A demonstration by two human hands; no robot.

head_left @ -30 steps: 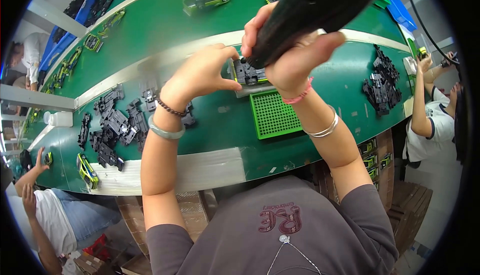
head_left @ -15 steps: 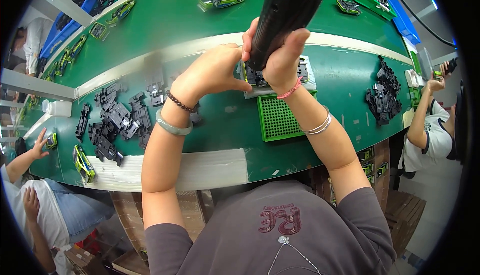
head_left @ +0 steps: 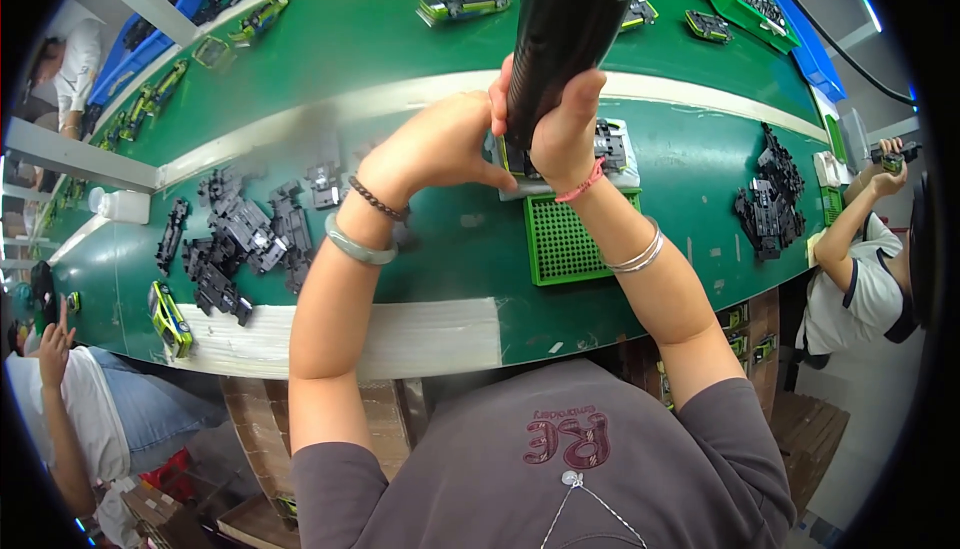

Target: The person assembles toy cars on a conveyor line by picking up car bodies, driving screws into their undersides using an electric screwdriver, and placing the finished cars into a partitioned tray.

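My right hand (head_left: 566, 134) is wrapped round a thick black cylindrical power tool, probably an electric screwdriver (head_left: 562, 39), held upright with its lower end over a toy car (head_left: 610, 141). The car lies underside up, black chassis on top, on a pale holder (head_left: 628, 171). From the left, my left hand (head_left: 445, 144) grips the car's left end, thumb at the near side. Its fingertips and the tool's tip are hidden behind the tool and my right hand. Just nearer me sits a green perforated tray (head_left: 575, 239).
Black chassis parts (head_left: 250, 234) are heaped at left, with another pile (head_left: 770, 199) at right. A green toy car (head_left: 168, 319) stands beside a white foam strip (head_left: 340, 337). Cars lie on the far green belt (head_left: 465, 1). Co-workers sit at both sides; one hand (head_left: 885, 181) lifts a part.
Another car has appeared on the far belt, where cars have shifted right. The tool's upper end leans slightly more left. The left co-worker's hand has drawn back; the right co-worker's hands have moved.
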